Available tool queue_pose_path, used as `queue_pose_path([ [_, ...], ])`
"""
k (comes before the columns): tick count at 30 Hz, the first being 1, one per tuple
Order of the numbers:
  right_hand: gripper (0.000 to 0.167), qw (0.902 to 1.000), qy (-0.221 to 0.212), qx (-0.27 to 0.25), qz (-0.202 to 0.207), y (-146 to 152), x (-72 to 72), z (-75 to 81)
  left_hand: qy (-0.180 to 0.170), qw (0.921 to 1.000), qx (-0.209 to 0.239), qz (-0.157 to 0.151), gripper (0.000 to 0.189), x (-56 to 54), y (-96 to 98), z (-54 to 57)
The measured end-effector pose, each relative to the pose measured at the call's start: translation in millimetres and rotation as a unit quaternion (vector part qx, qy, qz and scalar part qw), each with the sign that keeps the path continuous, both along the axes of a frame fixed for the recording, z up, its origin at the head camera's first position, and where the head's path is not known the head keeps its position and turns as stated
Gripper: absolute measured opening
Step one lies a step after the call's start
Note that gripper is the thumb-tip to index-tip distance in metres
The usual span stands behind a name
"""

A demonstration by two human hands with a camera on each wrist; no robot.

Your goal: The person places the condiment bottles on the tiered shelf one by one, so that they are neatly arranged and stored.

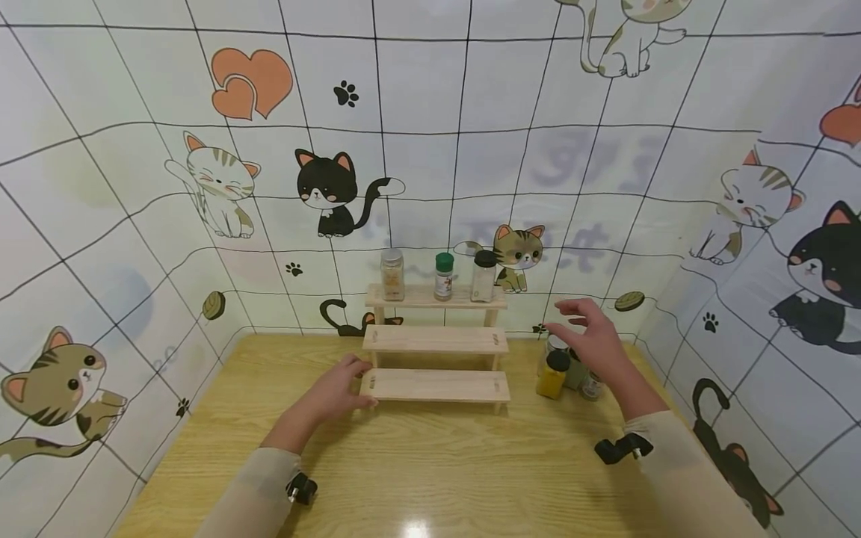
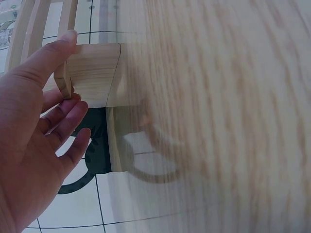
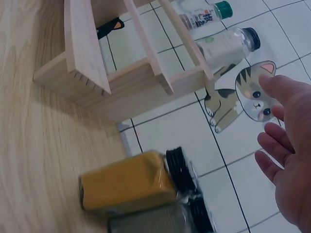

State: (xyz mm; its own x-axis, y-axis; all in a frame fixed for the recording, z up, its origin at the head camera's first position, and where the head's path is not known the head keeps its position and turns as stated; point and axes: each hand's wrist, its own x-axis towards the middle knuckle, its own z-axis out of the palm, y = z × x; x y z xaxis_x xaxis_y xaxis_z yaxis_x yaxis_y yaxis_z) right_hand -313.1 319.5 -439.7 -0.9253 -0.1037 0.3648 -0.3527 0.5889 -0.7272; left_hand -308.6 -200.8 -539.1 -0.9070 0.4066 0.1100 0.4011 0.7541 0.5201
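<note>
A three-tier wooden shelf rack (image 1: 436, 384) stands on the table. My left hand (image 1: 334, 392) grips the left end of its lowest board, thumb at one edge and fingertips at the other in the left wrist view. My right hand (image 1: 593, 342) hovers above a group of spice jars right of the rack, thumb and fingers apart and holding nothing. A yellow-filled jar with a black lid (image 1: 551, 381) is at the front of that group. Beside it are a grey-green jar (image 3: 150, 219) and a small jar (image 1: 591, 387); another jar behind is partly hidden by the hand.
The top board bears a silver-lidded jar (image 1: 392, 278), a green-lidded jar (image 1: 443, 282) and a black-lidded jar (image 1: 483, 282). A cat-patterned tile covering (image 1: 430, 164) rises behind and on both sides of the wooden table (image 1: 430, 463).
</note>
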Motion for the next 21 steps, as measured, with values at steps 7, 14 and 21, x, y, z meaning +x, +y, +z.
queue_pose_path([
  [7,0.047,0.9977,0.035,0.041,-0.04,26,11.8,-18.2,-0.002,1.0,0.004,-0.001,0.071,1.5,0.3,0.1],
  [14,0.053,0.9939,0.033,0.035,-0.099,47,29.0,-41.9,-0.002,1.0,0.003,0.001,0.07,0.3,-0.3,-0.9],
  [21,0.058,0.9913,0.023,0.018,-0.129,62,33.2,-71.2,-0.005,1.0,0.0,0.002,0.07,0.8,-0.2,-0.8],
])
